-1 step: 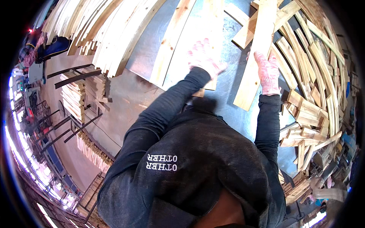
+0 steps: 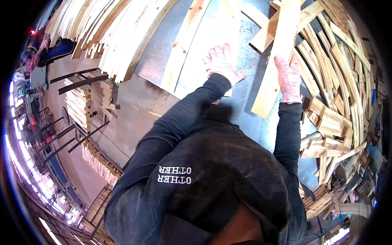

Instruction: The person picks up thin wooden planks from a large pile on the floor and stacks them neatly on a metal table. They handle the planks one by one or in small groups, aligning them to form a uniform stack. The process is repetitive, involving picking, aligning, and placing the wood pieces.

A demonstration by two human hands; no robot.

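Observation:
My left hand [image 2: 223, 64], in a pinkish-white knit glove, lies with fingers spread over pale wooden boards [image 2: 200, 61] on a shiny metal table [image 2: 245, 102]. Glare washes out the wood under it. Farther right, my right hand [image 2: 290, 78], gloved the same way, holds a long light wooden plank [image 2: 273, 77] by its right edge. The thumb is on top of it and the other fingers are partly hidden. The plank's near end points toward me, and its far part runs beyond some crossed short boards [image 2: 265, 36].
Long boards [image 2: 134, 32] are stacked at the far left. Offcuts and strips [image 2: 330, 118] lie heaped along the right side. A stack of wood [image 2: 78, 108] stands by dark metal bars [image 2: 77, 84] on the left. Beyond it, another person [image 2: 30, 61] is partly visible.
My left hand has shifted slightly right and back toward me across the boards. The right hand and its plank have barely moved.

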